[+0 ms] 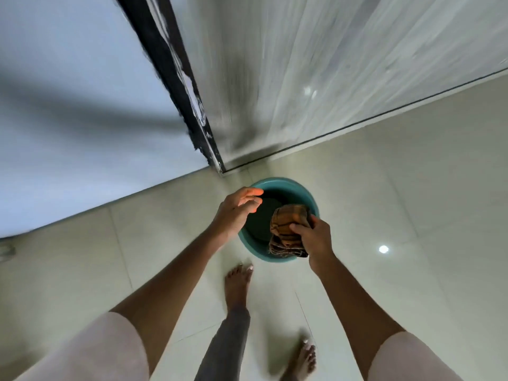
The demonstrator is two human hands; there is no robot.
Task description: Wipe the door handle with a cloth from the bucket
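A teal bucket (280, 182) stands on the tiled floor just in front of the door's bottom corner. My right hand (316, 237) is shut on a bunched brown checked cloth (288, 229), held over the bucket's right side. My left hand (236, 210) hovers over the bucket's left rim with its fingers apart and nothing in it. The door (316, 64) rises behind the bucket, pale with a streaked grain. Its handle is out of view.
A black door frame (170, 78) runs down to the floor beside a pale wall (68, 105). Glossy cream floor tiles (412, 188) spread all around. My bare feet (237, 281) stand just behind the bucket.
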